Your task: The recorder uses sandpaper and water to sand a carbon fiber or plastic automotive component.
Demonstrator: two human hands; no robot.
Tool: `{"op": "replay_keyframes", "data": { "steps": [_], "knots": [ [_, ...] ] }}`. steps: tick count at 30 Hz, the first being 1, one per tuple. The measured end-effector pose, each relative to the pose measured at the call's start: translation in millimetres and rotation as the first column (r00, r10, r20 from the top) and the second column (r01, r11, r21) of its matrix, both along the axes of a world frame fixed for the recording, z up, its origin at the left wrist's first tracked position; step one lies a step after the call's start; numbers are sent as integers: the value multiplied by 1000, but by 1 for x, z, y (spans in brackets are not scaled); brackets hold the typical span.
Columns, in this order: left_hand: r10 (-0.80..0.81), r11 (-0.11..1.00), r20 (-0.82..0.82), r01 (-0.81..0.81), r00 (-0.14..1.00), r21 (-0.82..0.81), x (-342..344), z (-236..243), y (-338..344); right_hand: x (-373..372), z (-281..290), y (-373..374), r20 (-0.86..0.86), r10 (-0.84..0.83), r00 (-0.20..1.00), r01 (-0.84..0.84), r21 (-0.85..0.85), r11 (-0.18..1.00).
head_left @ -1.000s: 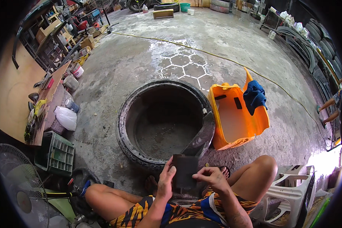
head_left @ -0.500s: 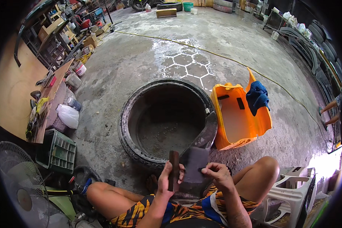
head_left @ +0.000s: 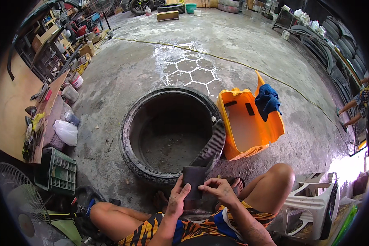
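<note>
Low in front of me, a dark grey sheet of sandpaper (head_left: 193,178) stands upright between my hands. My left hand (head_left: 177,199) grips its left side, thumb across the front; the brown block this hand held earlier is hidden, apparently behind the sheet. At the sheet's right edge, my right hand (head_left: 220,190) pinches it between thumb and fingers. Just beyond, a dark ribbed curved piece (head_left: 209,148) lies across the right rim of a large round black tub (head_left: 129,151), which looks like a tyre. Wet-looking grime shows inside the tub.
Right of the tub stands a cut-open orange jug (head_left: 229,147) holding cloudy liquid, with a blue cloth (head_left: 268,102) over its edge. A white plastic stool (head_left: 311,203) is at my right, a fan (head_left: 24,201) and green crate (head_left: 59,170) at my left. Another person's legs (head_left: 348,112) show far right.
The sandpaper has moved left, from beside the brown block to in front of it, covering it from view. My right hand has come closer to my left. The whole view has shifted slightly.
</note>
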State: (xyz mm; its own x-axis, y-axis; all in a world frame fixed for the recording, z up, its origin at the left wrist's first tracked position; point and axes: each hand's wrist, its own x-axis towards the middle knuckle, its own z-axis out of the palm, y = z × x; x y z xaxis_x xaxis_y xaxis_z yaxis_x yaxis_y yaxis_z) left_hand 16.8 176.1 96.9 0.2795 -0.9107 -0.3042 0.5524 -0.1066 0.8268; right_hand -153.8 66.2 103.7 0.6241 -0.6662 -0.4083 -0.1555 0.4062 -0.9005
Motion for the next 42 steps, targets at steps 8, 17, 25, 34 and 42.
{"op": "replay_keyframes", "data": {
  "steps": [8, 17, 25, 34, 42],
  "knots": [
    [93, 995, -353, -101, 931, -5, 10, -13, 1, -5, 5, -6, -29, -3, 1000, 3, -15, 1000],
    [219, 970, 17, -219, 976, 101, 30, -20, 7, -16, 9, -15, 205, -336, 920, 311, 142, 940],
    [-32, 959, -572, -137, 820, -249, 28, -1, -1, -14, 6, -13, 149, -201, 968, 189, 88, 978],
    [8, 972, -363, -92, 932, -216, 13, -7, 2, 3, 6, 7, -57, 73, 996, -74, -9, 997],
    [81, 991, -396, -118, 915, -71, 11, -7, 4, 0, 2, 1, 41, -45, 998, 48, -59, 997]
  ]
}}
